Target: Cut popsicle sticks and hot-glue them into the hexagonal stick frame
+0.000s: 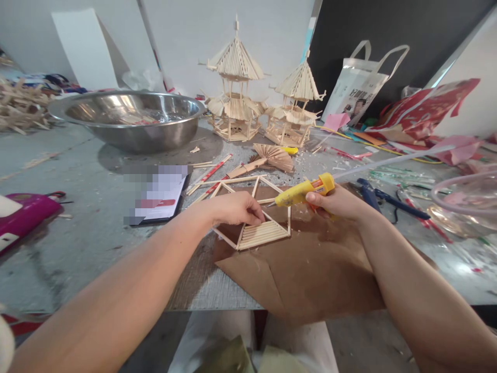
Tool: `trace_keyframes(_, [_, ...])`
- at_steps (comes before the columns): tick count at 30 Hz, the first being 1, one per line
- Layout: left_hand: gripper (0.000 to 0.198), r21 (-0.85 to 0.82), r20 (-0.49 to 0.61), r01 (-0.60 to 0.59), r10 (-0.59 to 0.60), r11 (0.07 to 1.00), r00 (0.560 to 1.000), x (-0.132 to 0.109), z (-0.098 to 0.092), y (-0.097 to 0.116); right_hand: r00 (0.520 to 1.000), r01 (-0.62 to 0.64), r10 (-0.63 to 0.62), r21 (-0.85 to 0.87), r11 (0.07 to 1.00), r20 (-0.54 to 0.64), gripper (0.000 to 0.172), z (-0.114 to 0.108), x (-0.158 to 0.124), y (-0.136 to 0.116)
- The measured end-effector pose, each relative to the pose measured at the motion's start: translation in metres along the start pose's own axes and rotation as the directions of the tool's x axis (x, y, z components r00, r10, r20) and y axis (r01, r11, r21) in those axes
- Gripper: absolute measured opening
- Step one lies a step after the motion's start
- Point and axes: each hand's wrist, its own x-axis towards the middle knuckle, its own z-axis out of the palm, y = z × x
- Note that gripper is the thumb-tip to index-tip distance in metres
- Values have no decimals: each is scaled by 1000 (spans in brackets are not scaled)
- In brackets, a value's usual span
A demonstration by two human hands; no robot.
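Observation:
My right hand (330, 201) is wrapped round a yellow glue gun (297, 191), its nozzle pointing left toward the wooden stick frame (289, 220). A clear glue stick (392, 161) trails from the back of the gun. At the frame's near side, my left hand (243, 207) has its fingers pinched on a wooden stick at the upper edge of a panel of parallel sticks (262, 235). The fingers partly hide that stick. Under the frame lies a sheet of brown paper (310, 269), hanging over the table's front edge.
Two stick pagodas (235, 103) (295, 103) stand at the back. A steel basin (143, 140) is at left, with a phone (159, 194) in front. A magenta tool (29, 217) lies far left. Blue pliers-like tool (392, 199), a paper bag (349, 88) and scraps lie right.

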Motion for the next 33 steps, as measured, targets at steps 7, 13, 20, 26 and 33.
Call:
trace_keyframes(7, [25,-27,-11,-20,19,999,1000,-1,1,1,1000,1,-1,-1,1000,6,46,1,-1,-3])
trace_keyframes(13, [23,-38,-19,-6,5,999,1000,-1,0,4,1000,4,-4,12,1000,3,45,2,0,-4])
trace_keyframes(20, [24,-26,-14,13,-14,1000,1000,-2,-1,6,1000,5,-5,14,1000,5,46,2,1,-5])
trace_keyframes(26, [25,-24,-14,25,-25,999,1000,-2,0,5,1000,8,-8,4,1000,3,44,1,1,-2])
trace_keyframes(33, [24,-23,-18,39,-40,999,999,-3,-1,8,1000,16,-16,28,999,5,42,2,1,-1])
